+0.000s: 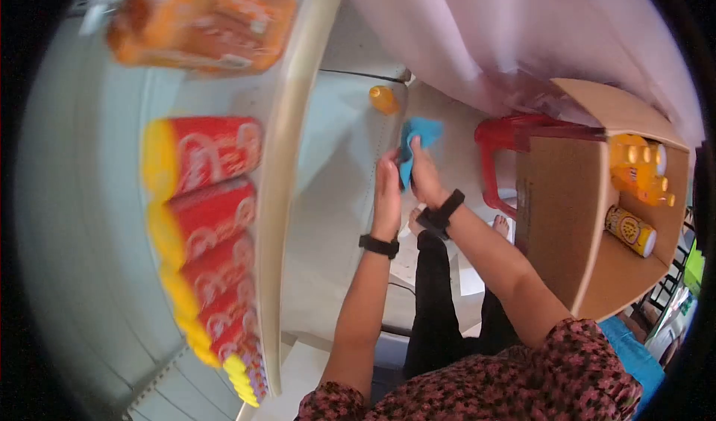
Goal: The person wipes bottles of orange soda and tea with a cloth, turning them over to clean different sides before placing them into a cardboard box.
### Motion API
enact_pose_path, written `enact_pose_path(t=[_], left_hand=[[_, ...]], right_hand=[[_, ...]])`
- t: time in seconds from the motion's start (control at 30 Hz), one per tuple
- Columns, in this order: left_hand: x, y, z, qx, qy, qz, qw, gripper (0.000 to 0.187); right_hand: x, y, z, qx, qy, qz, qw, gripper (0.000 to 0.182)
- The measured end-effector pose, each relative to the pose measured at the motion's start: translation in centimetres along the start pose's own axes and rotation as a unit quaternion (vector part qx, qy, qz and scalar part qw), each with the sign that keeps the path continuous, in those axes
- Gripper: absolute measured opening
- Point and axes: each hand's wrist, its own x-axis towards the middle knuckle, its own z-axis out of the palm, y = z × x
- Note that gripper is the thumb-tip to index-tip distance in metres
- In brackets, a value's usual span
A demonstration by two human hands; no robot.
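Note:
A blue cloth (419, 139) hangs bunched between my two hands, over the edge of a lower shelf. My right hand (425, 169) grips it, with the thumb and fingers closed on the fabric. Beside it, my left hand (388, 190) is held upright against the cloth's near side; its fingers are partly hidden, so its hold is unclear. Just beyond the hands, a small orange bottle (384, 99) rests on the lower shelf (328, 145). Both wrists wear black bands.
Red canisters with yellow lids (212, 156) line the upper shelf (280, 197) at left, below orange packages (224, 26). At right, an open cardboard box (559, 212) holds orange bottles (634, 164) and a yellow can (630, 231), beside a red stool (488, 160). Pinkish fabric (522, 33) hangs behind.

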Motion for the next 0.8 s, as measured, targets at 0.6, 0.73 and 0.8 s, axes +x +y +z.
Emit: enact_pose_path(t=[0.6,0.73,0.8], left_hand=[[17.1,-10.5,-6.2,-0.219,-0.018,-0.109,0.969,0.083],[13.1,-12.1,-6.0,-0.270,0.055,-0.178,0.945,0.058],[10.4,-13.3,-6.5,-0.232,0.054,-0.170,0.956,0.055]], right_hand=[[19.2,3.6,0.9,-0.665,-0.059,-0.403,0.626,0.029],[17.9,3.0,0.4,-0.725,-0.051,-0.356,0.587,0.025],[16.4,3.2,-0.4,-0.733,-0.054,-0.340,0.587,0.024]])
